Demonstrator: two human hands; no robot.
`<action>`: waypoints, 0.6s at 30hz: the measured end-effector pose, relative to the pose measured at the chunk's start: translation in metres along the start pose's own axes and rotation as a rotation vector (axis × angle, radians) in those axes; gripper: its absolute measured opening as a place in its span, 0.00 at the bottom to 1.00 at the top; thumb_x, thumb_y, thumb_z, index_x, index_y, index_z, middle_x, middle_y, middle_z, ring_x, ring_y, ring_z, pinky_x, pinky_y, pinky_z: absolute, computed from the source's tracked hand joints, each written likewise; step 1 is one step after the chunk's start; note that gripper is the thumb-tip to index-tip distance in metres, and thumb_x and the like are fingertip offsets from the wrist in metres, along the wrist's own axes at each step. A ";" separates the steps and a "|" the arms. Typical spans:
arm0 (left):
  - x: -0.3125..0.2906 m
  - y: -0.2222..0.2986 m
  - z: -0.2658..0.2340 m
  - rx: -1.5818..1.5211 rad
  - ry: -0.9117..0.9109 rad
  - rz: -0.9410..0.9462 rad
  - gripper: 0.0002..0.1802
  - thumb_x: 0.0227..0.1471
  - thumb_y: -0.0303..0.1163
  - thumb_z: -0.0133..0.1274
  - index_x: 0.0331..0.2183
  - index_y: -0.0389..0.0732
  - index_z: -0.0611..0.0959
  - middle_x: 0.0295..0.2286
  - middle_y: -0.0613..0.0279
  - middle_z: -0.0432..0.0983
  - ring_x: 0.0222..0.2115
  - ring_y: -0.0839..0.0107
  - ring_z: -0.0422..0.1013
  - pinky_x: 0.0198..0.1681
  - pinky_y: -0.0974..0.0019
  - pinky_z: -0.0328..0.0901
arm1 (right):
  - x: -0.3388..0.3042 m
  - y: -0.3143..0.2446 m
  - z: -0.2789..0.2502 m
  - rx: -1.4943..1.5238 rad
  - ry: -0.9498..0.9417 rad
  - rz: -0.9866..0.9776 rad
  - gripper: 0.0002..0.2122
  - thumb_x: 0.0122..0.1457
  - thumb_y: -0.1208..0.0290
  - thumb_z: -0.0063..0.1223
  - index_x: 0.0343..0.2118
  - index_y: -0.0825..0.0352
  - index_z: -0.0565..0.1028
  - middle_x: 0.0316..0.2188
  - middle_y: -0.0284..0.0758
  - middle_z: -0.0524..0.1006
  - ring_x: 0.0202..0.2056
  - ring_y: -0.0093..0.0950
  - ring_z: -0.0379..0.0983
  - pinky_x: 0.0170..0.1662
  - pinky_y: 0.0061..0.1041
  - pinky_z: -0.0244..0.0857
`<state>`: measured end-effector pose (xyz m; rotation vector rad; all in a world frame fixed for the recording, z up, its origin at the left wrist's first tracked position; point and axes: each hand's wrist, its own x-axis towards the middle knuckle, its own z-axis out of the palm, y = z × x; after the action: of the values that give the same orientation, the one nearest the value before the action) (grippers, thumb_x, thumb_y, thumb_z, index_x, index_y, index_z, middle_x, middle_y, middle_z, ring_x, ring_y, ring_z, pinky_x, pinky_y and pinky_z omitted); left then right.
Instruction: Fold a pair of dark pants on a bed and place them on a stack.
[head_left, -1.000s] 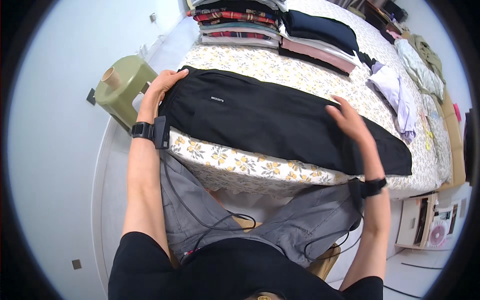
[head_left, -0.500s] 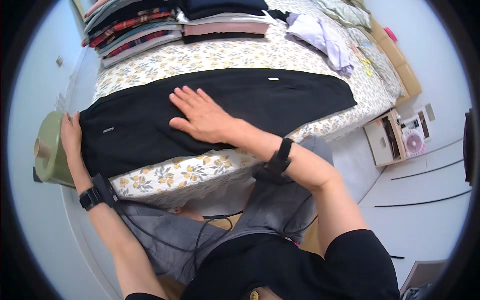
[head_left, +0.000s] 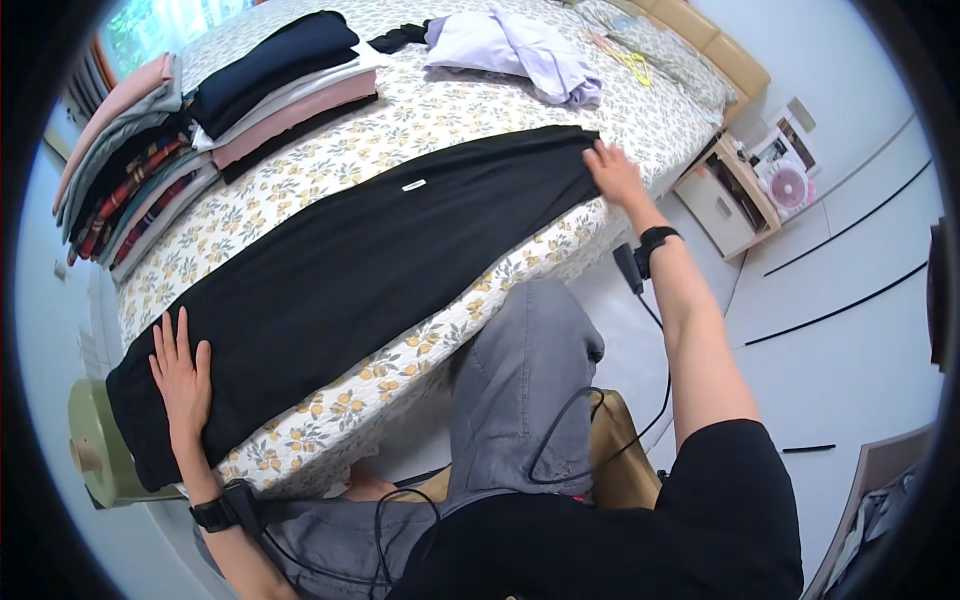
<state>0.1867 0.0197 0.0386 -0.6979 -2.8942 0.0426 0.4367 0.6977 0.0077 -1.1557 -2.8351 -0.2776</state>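
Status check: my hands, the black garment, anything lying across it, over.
Left hand flat on wide end of black garment. Right hand at its narrow end. Garment laid lengthwise on floral bedspread. Nothing across it but hands; folded stacks stand apart.

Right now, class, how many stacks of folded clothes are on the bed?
2: the pink-topped stack at far left, and the navy-topped stack to its right.

- Bed (head_left: 300,205): covered in matt printed cloth, slightly puckered.
- Black garment (head_left: 330,270) on the bed: matt, smooth cloth, lightly creased.
- Lilac garment (head_left: 485,45) on the bed: thin, rumpled, matt cloth.
- Headboard (head_left: 712,48) at the bed's end: smooth, padded, leather-like, faint sheen.
- Nightstand (head_left: 716,215) beside the bed: smooth pale front, wood-look edges.
- Green stool-like object (head_left: 93,410) left of the bed: smooth plastic look.
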 end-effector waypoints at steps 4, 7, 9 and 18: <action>0.000 -0.005 0.007 0.006 -0.011 -0.009 0.30 0.59 0.51 0.32 0.60 0.55 0.54 0.61 0.63 0.45 0.62 0.60 0.40 0.61 0.48 0.35 | -0.010 0.023 -0.005 0.147 0.122 0.438 0.29 0.60 0.46 0.28 0.58 0.62 0.58 0.57 0.47 0.59 0.58 0.40 0.55 0.57 0.46 0.49; 0.002 -0.003 0.008 0.003 0.004 -0.004 0.29 0.59 0.51 0.32 0.60 0.55 0.55 0.61 0.63 0.45 0.62 0.60 0.40 0.61 0.48 0.35 | 0.005 0.045 -0.004 0.506 0.255 0.276 0.26 0.59 0.50 0.35 0.50 0.67 0.69 0.44 0.50 0.72 0.46 0.44 0.68 0.50 0.38 0.59; 0.004 -0.004 0.013 -0.034 0.067 0.024 0.28 0.59 0.50 0.32 0.59 0.55 0.57 0.60 0.63 0.47 0.61 0.60 0.41 0.60 0.48 0.36 | 0.006 0.037 -0.004 0.523 0.301 0.239 0.23 0.57 0.52 0.39 0.44 0.68 0.72 0.37 0.49 0.74 0.40 0.45 0.71 0.46 0.36 0.62; 0.014 -0.017 0.016 -0.167 0.177 0.004 0.27 0.56 0.48 0.42 0.55 0.49 0.65 0.56 0.55 0.58 0.58 0.57 0.52 0.58 0.52 0.45 | 0.029 0.019 -0.031 0.693 0.564 0.185 0.13 0.52 0.60 0.51 0.31 0.65 0.77 0.29 0.40 0.78 0.34 0.37 0.75 0.39 0.32 0.67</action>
<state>0.1646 0.0112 0.0260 -0.6962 -2.7480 -0.2501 0.4289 0.7255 0.0448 -0.9645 -2.0468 0.3215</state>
